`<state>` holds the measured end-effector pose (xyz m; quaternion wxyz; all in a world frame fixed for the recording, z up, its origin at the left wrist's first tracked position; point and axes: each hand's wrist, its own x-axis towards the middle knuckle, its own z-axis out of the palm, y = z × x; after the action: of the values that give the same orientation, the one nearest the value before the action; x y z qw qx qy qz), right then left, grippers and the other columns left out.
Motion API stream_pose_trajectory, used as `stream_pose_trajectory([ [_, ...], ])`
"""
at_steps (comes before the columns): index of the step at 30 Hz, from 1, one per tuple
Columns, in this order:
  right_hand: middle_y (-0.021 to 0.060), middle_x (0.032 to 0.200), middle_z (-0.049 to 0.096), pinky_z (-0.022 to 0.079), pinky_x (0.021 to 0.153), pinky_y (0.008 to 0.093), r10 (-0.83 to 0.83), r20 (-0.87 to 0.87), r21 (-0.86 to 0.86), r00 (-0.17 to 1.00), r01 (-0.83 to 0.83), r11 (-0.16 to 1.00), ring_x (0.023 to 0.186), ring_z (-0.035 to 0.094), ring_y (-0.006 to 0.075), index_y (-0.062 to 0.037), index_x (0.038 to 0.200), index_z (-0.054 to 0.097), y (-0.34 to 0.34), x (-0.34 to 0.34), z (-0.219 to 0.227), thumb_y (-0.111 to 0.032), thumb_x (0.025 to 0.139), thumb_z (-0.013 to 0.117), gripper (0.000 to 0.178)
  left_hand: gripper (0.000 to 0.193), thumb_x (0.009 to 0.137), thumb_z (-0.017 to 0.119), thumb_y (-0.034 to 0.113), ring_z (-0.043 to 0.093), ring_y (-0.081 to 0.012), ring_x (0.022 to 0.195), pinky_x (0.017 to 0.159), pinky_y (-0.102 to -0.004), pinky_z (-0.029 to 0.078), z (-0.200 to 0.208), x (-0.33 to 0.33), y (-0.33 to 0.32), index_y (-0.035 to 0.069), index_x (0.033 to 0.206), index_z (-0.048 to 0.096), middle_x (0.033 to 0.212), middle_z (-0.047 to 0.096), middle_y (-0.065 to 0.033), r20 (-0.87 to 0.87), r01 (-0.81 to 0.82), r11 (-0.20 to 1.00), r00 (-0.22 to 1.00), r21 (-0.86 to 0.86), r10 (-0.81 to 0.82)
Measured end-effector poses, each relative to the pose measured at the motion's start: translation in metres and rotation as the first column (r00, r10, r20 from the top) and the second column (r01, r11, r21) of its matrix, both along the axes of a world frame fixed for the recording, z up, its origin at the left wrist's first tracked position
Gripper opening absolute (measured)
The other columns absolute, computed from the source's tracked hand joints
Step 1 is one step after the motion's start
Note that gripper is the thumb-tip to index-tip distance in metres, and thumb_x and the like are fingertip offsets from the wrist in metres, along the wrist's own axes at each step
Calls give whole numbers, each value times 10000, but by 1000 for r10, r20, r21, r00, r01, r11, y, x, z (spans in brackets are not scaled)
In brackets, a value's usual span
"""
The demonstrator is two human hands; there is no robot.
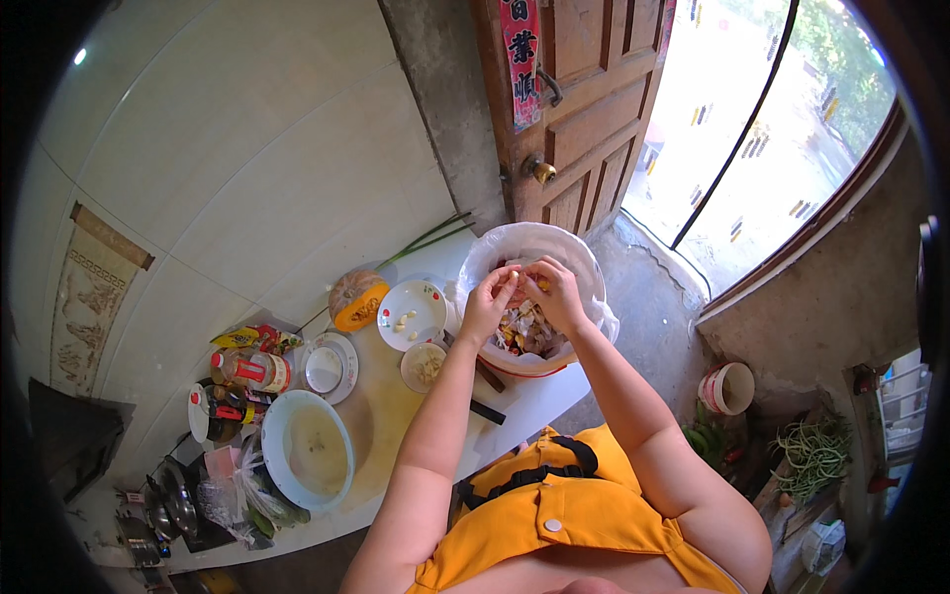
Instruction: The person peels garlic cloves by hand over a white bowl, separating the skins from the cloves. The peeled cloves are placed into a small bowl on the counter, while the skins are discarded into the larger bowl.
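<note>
Both hands are together above a bin lined with a white plastic bag (485,259). My left hand (492,301) is closed in a pinch on a small pale garlic clove (514,276). My right hand (555,294) meets it, fingertips pinched at the clove; whether they grip the clove or a bit of its skin is too small to tell. Below them, peelings and scraps (529,332) fill the bin. To the left, a white plate (424,298) carries several peeled cloves (404,323). A small bowl (408,380) of pale pieces stands nearer, by my left forearm.
Dark-handled knife (487,412) lies by the table's edge. A cut pumpkin (358,301), scallions (426,241), stacked dishes (330,368), a basin of water (309,450) and bottles (252,370) line the table leftward. An open wooden door (584,109) stands ahead; a bucket (727,388) sits right.
</note>
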<state>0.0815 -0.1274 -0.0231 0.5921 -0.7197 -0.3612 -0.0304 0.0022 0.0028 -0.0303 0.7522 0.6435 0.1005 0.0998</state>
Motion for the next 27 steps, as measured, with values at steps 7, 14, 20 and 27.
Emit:
stream_pose_trajectory([
  [7, 111, 810, 589, 484, 651, 289, -80, -16, 4, 997, 80, 997, 710, 606, 223, 19, 835, 605, 1, 2, -2, -48, 801, 617, 77, 315, 963, 482, 214, 602, -112, 894, 792, -269, 528, -4, 0, 2, 48, 1229, 515, 1059, 589, -44, 38, 48, 999, 998, -18, -48],
  [14, 88, 793, 588, 482, 641, 262, -168, -60, 22, 984, 169, 985, 691, 604, 159, 21, 845, 609, 2, 6, -8, -55, 813, 619, 83, 312, 970, 463, 191, 602, -123, 907, 804, -275, 523, -5, 0, 3, 61, 1251, 504, 1087, 577, -47, 33, 60, 998, 998, -21, -59],
  [20, 79, 787, 581, 480, 639, 249, -197, -84, 44, 977, 201, 979, 694, 601, 138, 24, 848, 608, 1, 6, -8, -54, 818, 617, 84, 316, 972, 447, 167, 602, -132, 910, 809, -281, 521, 0, -2, 2, 73, 1270, 497, 1086, 577, -54, 22, 58, 998, 998, -34, -57],
  [27, 108, 798, 592, 494, 648, 293, -258, -70, 61, 964, 262, 963, 722, 612, 209, -17, 853, 657, 0, 3, 1, -76, 792, 654, 85, 349, 959, 475, 153, 600, -124, 860, 792, -276, 528, -3, 0, 3, 74, 1299, 471, 1080, 581, -69, 24, 8, 999, 1000, -47, -7],
])
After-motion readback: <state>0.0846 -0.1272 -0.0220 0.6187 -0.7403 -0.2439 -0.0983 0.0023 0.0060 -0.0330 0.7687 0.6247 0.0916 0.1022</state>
